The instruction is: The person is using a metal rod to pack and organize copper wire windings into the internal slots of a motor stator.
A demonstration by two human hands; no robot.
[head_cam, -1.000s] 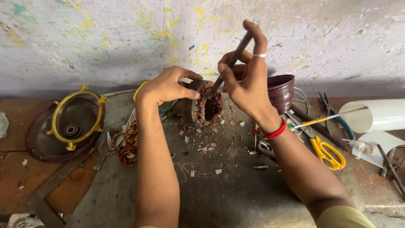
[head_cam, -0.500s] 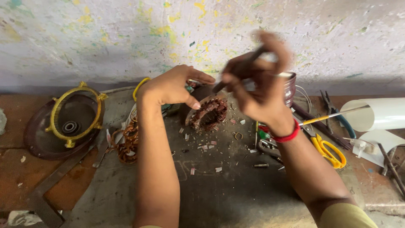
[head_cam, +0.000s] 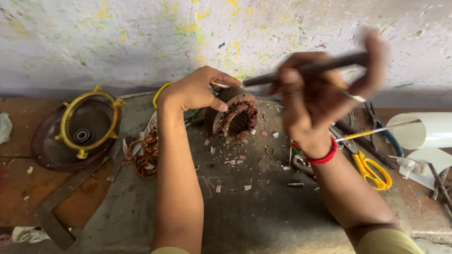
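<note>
My left hand [head_cam: 195, 89] grips the top of a round motor stator [head_cam: 233, 118] with copper windings, which stands tilted on the grey slab [head_cam: 245, 211]. My right hand [head_cam: 320, 89] is raised above and to the right of the stator, blurred, shut on a dark metal rod [head_cam: 301, 69] that points left toward the stator's top. A red thread band circles my right wrist. Small scraps of paper and wire lie scattered on the slab below the stator.
A round motor cover with a yellow ring [head_cam: 84, 127] lies at the left. Loose copper wire [head_cam: 148, 155] sits beside my left forearm. Yellow-handled scissors [head_cam: 372, 169], pliers [head_cam: 383, 127] and white sheet rolls [head_cam: 426, 131] lie at the right. A paint-flecked wall stands behind.
My right hand has lifted the rod up out of the stator and swung it to the right. The left hand keeps its hold on the stator.
</note>
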